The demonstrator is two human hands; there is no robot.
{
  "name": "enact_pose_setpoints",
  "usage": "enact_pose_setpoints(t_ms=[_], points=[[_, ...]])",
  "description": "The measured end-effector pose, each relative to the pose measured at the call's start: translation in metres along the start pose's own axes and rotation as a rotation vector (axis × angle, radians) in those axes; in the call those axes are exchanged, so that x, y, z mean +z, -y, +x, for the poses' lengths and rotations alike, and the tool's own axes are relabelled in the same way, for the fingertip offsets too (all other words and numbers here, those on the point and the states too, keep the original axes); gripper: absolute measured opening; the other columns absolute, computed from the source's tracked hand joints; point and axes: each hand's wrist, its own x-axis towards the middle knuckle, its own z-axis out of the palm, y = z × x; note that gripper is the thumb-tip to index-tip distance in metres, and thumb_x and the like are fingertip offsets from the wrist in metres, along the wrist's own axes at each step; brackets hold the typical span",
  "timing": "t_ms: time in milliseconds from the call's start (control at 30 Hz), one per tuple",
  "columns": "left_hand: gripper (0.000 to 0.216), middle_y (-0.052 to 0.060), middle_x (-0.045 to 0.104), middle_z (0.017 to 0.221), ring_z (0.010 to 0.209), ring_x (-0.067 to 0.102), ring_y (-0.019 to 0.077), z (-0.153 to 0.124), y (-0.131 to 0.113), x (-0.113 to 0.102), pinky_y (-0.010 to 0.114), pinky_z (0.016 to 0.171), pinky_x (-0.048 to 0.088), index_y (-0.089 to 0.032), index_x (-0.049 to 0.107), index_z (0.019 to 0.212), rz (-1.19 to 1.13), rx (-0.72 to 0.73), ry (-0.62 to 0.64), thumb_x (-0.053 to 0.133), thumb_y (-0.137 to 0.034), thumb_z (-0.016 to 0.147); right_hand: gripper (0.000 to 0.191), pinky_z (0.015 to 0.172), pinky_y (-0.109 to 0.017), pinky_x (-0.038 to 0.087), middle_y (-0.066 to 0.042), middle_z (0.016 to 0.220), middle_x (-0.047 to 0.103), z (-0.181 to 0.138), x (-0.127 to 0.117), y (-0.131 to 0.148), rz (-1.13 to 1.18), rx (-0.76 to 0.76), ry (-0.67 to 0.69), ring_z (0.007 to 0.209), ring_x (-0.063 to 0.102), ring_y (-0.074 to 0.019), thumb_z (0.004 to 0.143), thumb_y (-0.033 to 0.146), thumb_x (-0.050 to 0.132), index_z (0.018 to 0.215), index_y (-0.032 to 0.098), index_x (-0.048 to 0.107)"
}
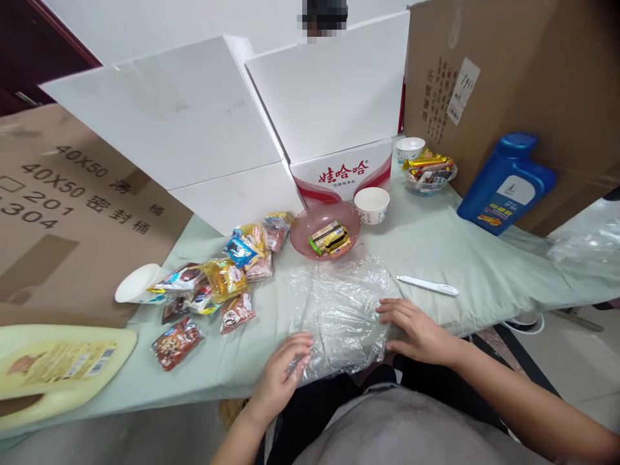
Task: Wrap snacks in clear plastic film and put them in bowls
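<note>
A crinkled sheet or bag of clear plastic [339, 310] lies flat at the front of the cloth-covered table, before my body. My left hand [283, 371] rests at its lower left edge, fingers stretched forward. On its right edge lies my right hand [419, 332], fingers outstretched and the thumb apart. Just beyond the plastic stands a pinkish glass bowl [303, 239] with a few wrapped snacks [330, 239] in it. A white cutter-like tool with a slim body [427, 285] lies to the right of the plastic.
Several snack packets [225, 278] lie left, beside a tipped paper cup [140, 284]. Paper bowls [372, 205] and a snack-filled clear bowl [430, 177] stand behind. A blue bottle [506, 184], a yellow jug [62, 368], white boxes [329, 90] and cartons [547, 84] surround the table.
</note>
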Motion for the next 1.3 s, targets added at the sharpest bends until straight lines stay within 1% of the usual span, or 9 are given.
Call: enact_pose_setpoints(t_ms=[100,233,367,500,667,833,1000,1133,1300], points=[[0.017,0.006,0.070,0.088,0.087,0.068,0.0182,0.017,-0.002,0.004,0.029,0.079,0.054,-0.018,0.062,0.089,-0.083,-0.182,-0.157,0.049,-0.029,0.091,0.066,0.108,-0.051,0.034,-0.017,0.134,0.054,0.010,0.005,0.004,-0.037,-0.035,0.040,0.133,0.040,-0.0313,0.076,0.039,0.072,0.132,0.015,0.048],[0.025,-0.002,0.063,0.063,0.057,0.063,0.0136,0.033,-0.004,0.010,0.023,0.057,0.051,-0.018,0.062,0.085,-0.116,-0.408,-0.206,0.053,-0.042,0.086,0.031,0.092,-0.041,0.047,-0.012,0.108,0.067,0.013,0.008,0.004,-0.008,0.054,0.077,0.104,0.061,-0.0238,0.087,0.020,0.052,0.116,0.016,0.060],[0.028,-0.003,0.064,0.064,0.048,0.060,0.0125,0.046,-0.003,0.013,0.023,0.052,0.049,-0.019,0.062,0.091,-0.141,-0.520,-0.259,0.056,-0.044,0.082,0.027,0.072,-0.030,0.050,-0.006,0.094,0.070,0.010,0.004,-0.002,0.103,0.325,-0.089,0.079,0.066,-0.0174,0.088,0.023,0.046,0.113,0.019,0.058],[0.029,-0.001,0.069,0.071,0.053,0.063,0.0144,0.068,-0.001,0.018,0.025,0.057,0.050,-0.020,0.061,0.097,-0.047,-0.513,-0.296,0.057,-0.044,0.082,0.040,0.061,-0.028,0.047,-0.003,0.091,0.069,0.012,0.003,-0.009,0.029,0.480,-0.243,0.060,0.062,-0.0142,0.086,0.033,0.053,0.123,0.019,0.049],[0.017,0.002,0.070,0.076,0.073,0.068,0.0185,0.097,0.002,0.030,0.027,0.068,0.048,-0.020,0.062,0.094,0.214,-0.497,-0.248,0.060,-0.033,0.082,0.036,0.062,-0.030,0.046,-0.005,0.087,0.069,0.012,0.009,-0.015,-0.163,0.503,-0.376,0.069,0.066,-0.0188,0.091,0.032,0.043,0.123,0.016,0.049],[0.019,0.001,0.069,0.076,0.073,0.066,0.0182,0.104,0.005,0.043,0.026,0.066,0.044,-0.020,0.061,0.100,0.374,-0.503,-0.169,0.061,-0.029,0.083,0.034,0.059,-0.030,0.044,-0.005,0.082,0.069,0.003,0.008,-0.019,-0.270,0.642,-0.348,0.072,0.068,-0.0227,0.093,0.031,0.040,0.121,0.017,0.051],[0.026,-0.004,0.064,0.069,0.067,0.063,0.0157,0.099,0.007,0.040,0.025,0.066,0.043,-0.021,0.058,0.107,0.305,-0.444,-0.204,0.060,-0.029,0.082,0.037,0.062,-0.028,0.045,-0.004,0.084,0.068,0.000,-0.001,-0.019,-0.182,0.651,-0.402,0.074,0.066,-0.0201,0.091,0.039,0.046,0.121,0.017,0.049],[0.029,-0.006,0.060,0.066,0.063,0.061,0.0151,0.098,0.011,0.031,0.025,0.064,0.043,-0.022,0.057,0.106,0.287,-0.436,-0.209,0.061,-0.031,0.080,0.029,0.060,-0.029,0.043,-0.004,0.077,0.070,0.004,-0.006,-0.019,-0.231,0.718,-0.292,0.071,0.067,-0.0210,0.096,0.034,0.036,0.113,0.018,0.054],[0.026,-0.002,0.063,0.071,0.066,0.062,0.0177,0.097,0.006,0.024,0.027,0.063,0.045,-0.021,0.058,0.106,0.415,-0.445,-0.164,0.061,-0.030,0.081,0.030,0.057,-0.029,0.041,-0.008,0.082,0.073,0.004,-0.001,-0.016,-0.429,0.761,-0.183,0.072,0.069,-0.0236,0.096,0.030,0.039,0.119,0.017,0.053]])
